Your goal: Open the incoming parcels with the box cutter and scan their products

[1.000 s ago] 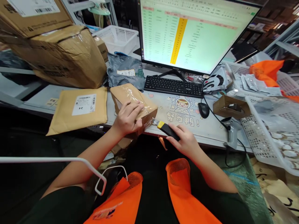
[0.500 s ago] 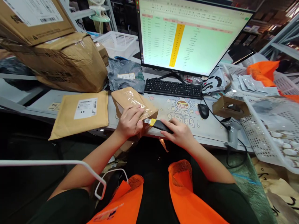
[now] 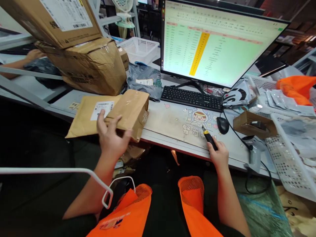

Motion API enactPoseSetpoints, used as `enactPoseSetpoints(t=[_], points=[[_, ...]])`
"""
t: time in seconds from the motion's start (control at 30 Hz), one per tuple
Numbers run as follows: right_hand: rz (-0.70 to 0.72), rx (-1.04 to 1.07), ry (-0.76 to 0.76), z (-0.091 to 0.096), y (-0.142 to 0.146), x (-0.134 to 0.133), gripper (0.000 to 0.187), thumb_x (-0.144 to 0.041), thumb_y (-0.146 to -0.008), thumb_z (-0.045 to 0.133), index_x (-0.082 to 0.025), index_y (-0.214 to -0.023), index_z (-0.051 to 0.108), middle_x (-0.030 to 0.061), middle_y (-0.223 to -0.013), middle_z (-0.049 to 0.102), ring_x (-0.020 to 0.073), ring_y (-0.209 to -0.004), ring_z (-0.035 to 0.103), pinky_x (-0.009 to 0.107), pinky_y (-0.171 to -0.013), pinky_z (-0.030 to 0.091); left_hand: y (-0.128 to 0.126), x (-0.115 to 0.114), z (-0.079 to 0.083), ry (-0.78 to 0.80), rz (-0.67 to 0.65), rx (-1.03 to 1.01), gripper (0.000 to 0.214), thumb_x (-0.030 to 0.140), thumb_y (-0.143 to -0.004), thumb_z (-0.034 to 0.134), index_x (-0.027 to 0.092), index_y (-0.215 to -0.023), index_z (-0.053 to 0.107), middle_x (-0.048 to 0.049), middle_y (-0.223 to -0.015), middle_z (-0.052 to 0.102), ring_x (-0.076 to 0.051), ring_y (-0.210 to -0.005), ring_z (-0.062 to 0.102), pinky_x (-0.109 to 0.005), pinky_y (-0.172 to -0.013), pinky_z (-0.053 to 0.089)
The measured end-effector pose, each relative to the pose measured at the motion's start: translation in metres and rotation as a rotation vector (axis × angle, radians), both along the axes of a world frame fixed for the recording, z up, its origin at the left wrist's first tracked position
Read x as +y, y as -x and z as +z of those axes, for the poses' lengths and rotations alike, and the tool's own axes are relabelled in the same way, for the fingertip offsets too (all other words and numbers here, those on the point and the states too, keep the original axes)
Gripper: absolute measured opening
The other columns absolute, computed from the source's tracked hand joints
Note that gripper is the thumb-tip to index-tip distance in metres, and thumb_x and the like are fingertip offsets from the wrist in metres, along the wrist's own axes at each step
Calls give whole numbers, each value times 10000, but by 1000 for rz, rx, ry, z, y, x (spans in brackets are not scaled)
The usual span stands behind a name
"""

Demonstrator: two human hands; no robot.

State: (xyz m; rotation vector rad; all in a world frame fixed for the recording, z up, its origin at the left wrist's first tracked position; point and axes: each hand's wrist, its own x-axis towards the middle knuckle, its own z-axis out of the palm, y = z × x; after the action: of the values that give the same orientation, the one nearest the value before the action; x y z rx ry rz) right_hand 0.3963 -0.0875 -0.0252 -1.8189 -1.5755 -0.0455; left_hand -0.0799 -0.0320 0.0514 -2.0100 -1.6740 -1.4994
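Observation:
A brown cardboard box [image 3: 133, 107] leans at a tilt by the desk's front edge, partly over a yellow padded envelope [image 3: 85, 113] with a white label. Around the box's near left end is my left hand [image 3: 112, 138], fingers spread and bent and thumb at the front edge; its exact contact is partly hidden. Farther right, my right hand [image 3: 218, 153] grips the black handle of a utility knife [image 3: 209, 138] with a yellow collar. Its tip points up and away, above the printed desk mat [image 3: 170, 120], apart from the box.
Behind stand a monitor [image 3: 217, 46] and keyboard [image 3: 192, 98]. Large cartons [image 3: 96, 65] are stacked at left beside a grey plastic parcel [image 3: 143, 80]. To the right lie a mouse [image 3: 223, 125], small open box [image 3: 254, 123], scanner [image 3: 256, 151] and white basket [image 3: 286, 164].
The box has shifted left and turned with my left hand, now overlapping the envelope. My right hand has drawn the knife away from the box to the right. The view has shifted somewhat.

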Motion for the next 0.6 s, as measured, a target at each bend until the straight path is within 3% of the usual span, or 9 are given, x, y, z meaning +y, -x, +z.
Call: enactPoseSetpoints(t=[0.07, 0.13, 0.2, 0.3, 0.37, 0.43, 0.5, 0.6], points=[[-26, -10, -23, -4, 3, -1, 670, -668, -996, 513, -134, -1331, 743, 153, -1030, 742, 285, -962, 701, 404, -883, 562, -12, -1, -3, -9, 44, 3, 579, 404, -818, 809, 207, -1327, 615, -174, -1744, 158, -463, -1608, 205, -683, -1291, 271], [-24, -16, -41, -6, 3, 1, 665, -665, -1000, 515, -135, -1334, 739, 153, -1030, 738, 283, -964, 701, 401, -877, 566, -11, 9, -8, -105, 13, -44, 527, 377, -780, 786, 206, -1251, 622, -177, -1712, 235, -437, -1595, 257, -650, -1303, 270], [-7, -14, -60, -6, 0, 1, 659, -659, -1005, 520, -130, -1331, 739, 152, -1013, 735, 279, -945, 704, 403, -867, 574, 4, 25, -11, -161, -126, -120, 435, 391, -775, 663, 192, -1162, 648, -167, -1664, 360, -398, -1568, 339, -614, -1308, 284], [43, -4, -99, -2, 2, -2, 621, -634, -1014, 532, -133, -1312, 746, 142, -978, 732, 270, -904, 707, 408, -848, 589, 31, 48, -10, -59, -300, -267, 365, 342, -776, 500, 167, -1032, 692, -130, -1571, 532, -333, -1501, 466, -560, -1286, 350], [141, 0, -129, 8, 13, -6, 555, -590, -1021, 553, -156, -1307, 748, 130, -979, 731, 256, -892, 707, 398, -838, 600, 36, 64, -7, -9, -226, -350, 275, 261, -793, 487, 151, -925, 702, -129, -1409, 665, -294, -1374, 587, -512, -1239, 416], [324, -3, -138, 22, 34, -10, 482, -529, -1025, 586, -186, -1329, 738, 115, -999, 730, 235, -890, 707, 370, -821, 606, 29, 81, -4, -72, -75, -422, 204, 208, -823, 496, 136, -851, 685, -138, -1175, 742, -262, -1182, 677, -457, -1141, 493], [520, -10, -125, 40, 61, -9, 449, -479, -1024, 613, -208, -1367, 719, 102, -1016, 725, 214, -888, 704, 338, -802, 605, 18, 104, -3, -166, 48, -499, 211, 193, -862, 453, 130, -850, 654, -133, -1001, 726, -231, -1030, 693, -406, -1034, 536], [654, -48, -105, 64, 96, 5, 445, -470, -1028, 612, -215, -1377, 721, 102, -1032, 716, 201, -878, 700, 318, -788, 599, 10, 137, -3, -132, 101, -522, 300, 219, -944, 316, 142, -986, 603, -122, -1000, 665, -215, -1007, 670, -386, -996, 534]])
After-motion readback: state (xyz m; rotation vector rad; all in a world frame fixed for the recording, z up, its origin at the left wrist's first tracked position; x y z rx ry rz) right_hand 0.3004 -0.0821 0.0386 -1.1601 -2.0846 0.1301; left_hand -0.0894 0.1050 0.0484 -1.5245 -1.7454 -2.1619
